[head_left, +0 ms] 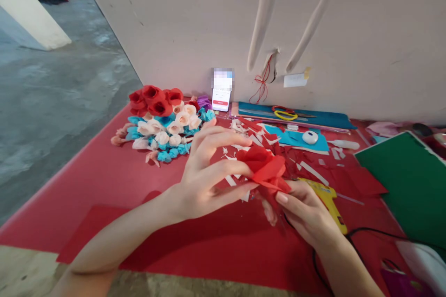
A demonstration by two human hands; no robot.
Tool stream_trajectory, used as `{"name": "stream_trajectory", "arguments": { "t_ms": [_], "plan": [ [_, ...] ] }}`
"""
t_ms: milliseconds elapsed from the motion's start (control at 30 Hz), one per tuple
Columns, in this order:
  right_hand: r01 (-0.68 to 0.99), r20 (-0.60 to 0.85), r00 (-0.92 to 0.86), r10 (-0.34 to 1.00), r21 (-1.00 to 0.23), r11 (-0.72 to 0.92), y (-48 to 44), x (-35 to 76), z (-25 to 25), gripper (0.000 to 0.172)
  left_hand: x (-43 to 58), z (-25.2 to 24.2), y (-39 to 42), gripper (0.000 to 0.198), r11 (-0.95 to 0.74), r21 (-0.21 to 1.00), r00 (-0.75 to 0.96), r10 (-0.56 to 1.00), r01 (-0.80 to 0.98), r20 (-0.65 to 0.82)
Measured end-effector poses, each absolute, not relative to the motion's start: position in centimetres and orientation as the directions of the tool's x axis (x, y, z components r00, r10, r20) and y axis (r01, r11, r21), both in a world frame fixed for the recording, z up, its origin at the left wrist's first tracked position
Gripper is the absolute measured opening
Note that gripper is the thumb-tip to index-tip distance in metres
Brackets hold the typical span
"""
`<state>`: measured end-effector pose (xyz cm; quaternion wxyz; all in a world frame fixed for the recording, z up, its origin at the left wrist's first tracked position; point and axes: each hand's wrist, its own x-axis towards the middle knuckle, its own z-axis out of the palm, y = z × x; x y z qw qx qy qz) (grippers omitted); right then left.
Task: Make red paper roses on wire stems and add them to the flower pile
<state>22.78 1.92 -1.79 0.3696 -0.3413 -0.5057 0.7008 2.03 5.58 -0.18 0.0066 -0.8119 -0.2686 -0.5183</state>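
Observation:
A red crepe-paper flower (265, 166) is held between both hands over the red table cover (104, 185). My left hand (205, 176) pinches its petals from the left, fingers curled onto the paper. From below, my right hand (302, 211) grips the flower's base with thumb and fingers closed on it. Red and white paper scraps (265, 137) lie just behind the flower.
A pile of finished red, white, blue and pink paper flowers (162, 123) lies at the back left. A phone (222, 95) leans on the wall. A yellow glue gun (327, 199), blue sheets (296, 118) with scissors (285, 113), and a green sheet (407, 181) lie to the right.

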Motion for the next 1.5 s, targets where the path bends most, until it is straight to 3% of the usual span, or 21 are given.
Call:
{"name": "stream_trajectory", "arguments": {
  "t_ms": [333,567,900,1100,1367,1500],
  "plan": [
    [-0.249,-0.112,-0.588,0.801,-0.917,-0.311,2.1,22.8,-1.8,0.029,1.7,-0.2,5.9,0.008,-0.884,0.247,0.32,0.385,0.396,0.865],
    [-0.306,-0.1,-0.662,0.742,-0.868,-0.39,2.2,23.1,-2.5,0.025,1.3,-0.7,6.8,0.008,-0.933,0.143,0.287,0.244,0.331,0.926],
    [-0.379,-0.029,-0.735,0.678,-0.811,-0.445,2.6,23.3,-3.9,0.03,1.5,-0.5,6.2,0.011,-0.914,0.184,0.278,0.294,0.361,0.915],
    [-0.384,0.0,-0.769,0.639,-0.799,-0.463,3.0,22.9,-4.1,0.032,1.6,-0.7,6.5,0.011,-0.935,0.132,0.245,0.22,0.33,0.944],
    [-0.213,-0.017,-0.778,0.628,-0.933,-0.289,2.8,24.2,-5.8,0.046,1.6,0.1,5.9,0.015,-0.946,0.144,0.256,0.222,0.292,0.941],
    [-0.07,-0.06,-0.765,0.642,-0.982,-0.175,2.5,24.9,-7.7,0.031,1.9,0.6,5.5,0.013,-0.95,0.151,0.268,0.226,0.273,0.936]
  ]
}}
